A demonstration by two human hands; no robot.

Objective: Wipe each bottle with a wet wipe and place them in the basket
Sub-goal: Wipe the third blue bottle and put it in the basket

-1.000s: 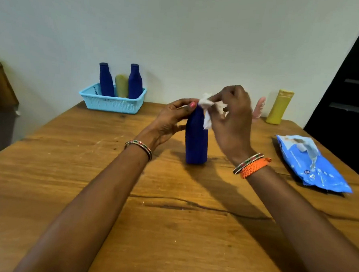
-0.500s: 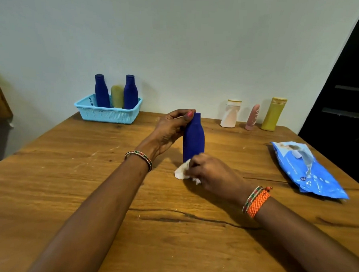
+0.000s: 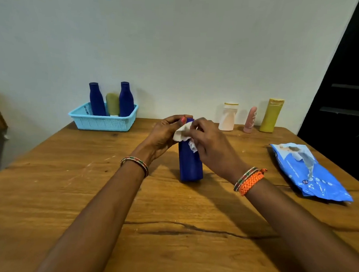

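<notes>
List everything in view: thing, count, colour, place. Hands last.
basket: 1, light blue, back left of table
bottles in basket: 3, two dark blue, one olive, upright
bottle being wiped: 1, dark blue, upright at table centre
wet wipe: 1, white, at that bottle's top
bottles by wall: 3, white, pink, yellow, back right
wipes pack: 1, blue, right side
table: 1, brown wood
left hand: holds bottle top
right hand: grips wipe
</notes>
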